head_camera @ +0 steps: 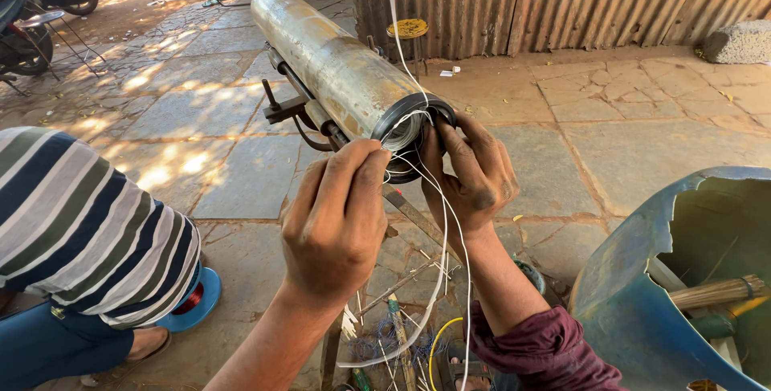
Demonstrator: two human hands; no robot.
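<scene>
step: threading white wires (444, 222) at tube (337, 70) mouth | left hand (336, 222) pinches wires | right hand (472, 170) grips rim, hands close | next: needs steady pull, judged

No packages, labels, signs or screens visible anywhere in the frame.
</scene>
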